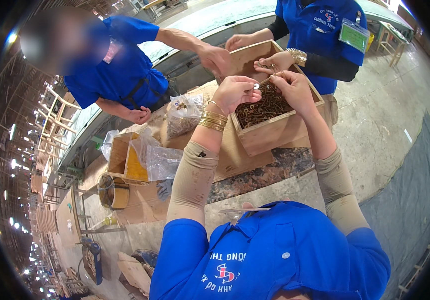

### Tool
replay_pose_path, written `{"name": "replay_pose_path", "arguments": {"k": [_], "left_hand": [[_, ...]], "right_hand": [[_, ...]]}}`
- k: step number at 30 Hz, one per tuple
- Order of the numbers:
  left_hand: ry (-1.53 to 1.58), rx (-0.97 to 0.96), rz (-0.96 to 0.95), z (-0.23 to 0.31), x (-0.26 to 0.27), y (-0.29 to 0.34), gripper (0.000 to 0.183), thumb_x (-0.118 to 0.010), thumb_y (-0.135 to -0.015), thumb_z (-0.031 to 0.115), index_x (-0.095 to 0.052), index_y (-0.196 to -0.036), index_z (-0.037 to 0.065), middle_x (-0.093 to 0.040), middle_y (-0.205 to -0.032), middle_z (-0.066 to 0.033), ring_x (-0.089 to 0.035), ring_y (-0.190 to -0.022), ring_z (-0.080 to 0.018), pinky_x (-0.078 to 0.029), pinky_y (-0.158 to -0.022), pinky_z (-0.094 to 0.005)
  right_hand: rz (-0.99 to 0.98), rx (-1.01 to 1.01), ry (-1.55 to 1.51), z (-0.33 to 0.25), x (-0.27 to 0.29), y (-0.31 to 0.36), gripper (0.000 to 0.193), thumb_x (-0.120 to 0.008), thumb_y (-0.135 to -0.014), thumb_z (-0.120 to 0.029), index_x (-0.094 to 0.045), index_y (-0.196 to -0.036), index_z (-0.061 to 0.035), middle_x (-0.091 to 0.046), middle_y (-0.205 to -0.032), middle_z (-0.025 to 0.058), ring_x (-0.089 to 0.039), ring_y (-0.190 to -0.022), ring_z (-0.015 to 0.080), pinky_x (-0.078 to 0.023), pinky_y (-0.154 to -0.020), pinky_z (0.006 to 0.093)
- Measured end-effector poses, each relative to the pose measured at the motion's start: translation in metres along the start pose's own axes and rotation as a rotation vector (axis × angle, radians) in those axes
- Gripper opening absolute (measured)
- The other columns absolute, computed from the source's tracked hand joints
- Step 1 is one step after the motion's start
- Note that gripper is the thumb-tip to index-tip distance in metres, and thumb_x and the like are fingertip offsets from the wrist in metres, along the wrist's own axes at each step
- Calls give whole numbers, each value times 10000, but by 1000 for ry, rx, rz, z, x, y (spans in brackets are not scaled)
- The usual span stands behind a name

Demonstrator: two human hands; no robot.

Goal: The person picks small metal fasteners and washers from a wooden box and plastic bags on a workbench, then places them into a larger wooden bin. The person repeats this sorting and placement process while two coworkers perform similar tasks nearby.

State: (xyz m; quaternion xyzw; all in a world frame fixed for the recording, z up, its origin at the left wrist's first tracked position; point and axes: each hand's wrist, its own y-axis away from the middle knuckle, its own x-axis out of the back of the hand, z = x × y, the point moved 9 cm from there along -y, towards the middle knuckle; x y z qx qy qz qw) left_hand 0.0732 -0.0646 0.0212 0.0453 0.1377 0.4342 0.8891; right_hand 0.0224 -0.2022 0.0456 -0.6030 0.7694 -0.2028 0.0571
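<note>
I see my left hand (234,92) with fingers pinched on a small round metal washer (256,86) above the raw wooden box (270,131) of dark screws (264,107) — right hand (294,89) fingers curled together beside it; crinkled plastic bags (161,161) lie left on the tabletop (232,150).

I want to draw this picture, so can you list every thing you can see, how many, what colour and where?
Wooden box: one, light brown, on the bench under the hands, full of dark screws.
Screws: a heap, dark bronze, inside the box.
Washer: one, silvery, pinched between the person's hands.
Plastic bags: two, clear, left of the box; the upper one holds small hardware.
Small open box: one, wood with yellow inside, far left on the bench.
Bench: one, brown wood.
Co-workers: two, blue shirts, across the bench, hands at the box.
Left hand: one, gold bangles on the wrist, above the box, at the washer.
Right hand: one, over the screws, fingers meeting the left hand's.
</note>
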Motion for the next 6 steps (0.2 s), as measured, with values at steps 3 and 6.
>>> {"name": "replay_pose_path", "arguments": {"k": [3,6], "left_hand": [[-25,3,4,0,-5,1,178,-485,-809,4,-514,-955,-94,-596,-798,-182,-621,-691,-235,-530,-617,-285],[-122,-1,13,0,-8,2,201,-489,-810,10,-503,-978,-100,-592,-822,-200,-623,-729,-263,-531,-641,-299]], "right_hand": [[-45,15,137,3,2,-5,185,-557,-803,-181,-604,-755,-8,-534,-609,-25,-461,-554,32,-364,-497,187],[-40,97,211,-8,2,-7,215,-567,-779,-207,-609,-694,-13,-546,-538,-2,-442,-490,57,-361,-465,236]]}}
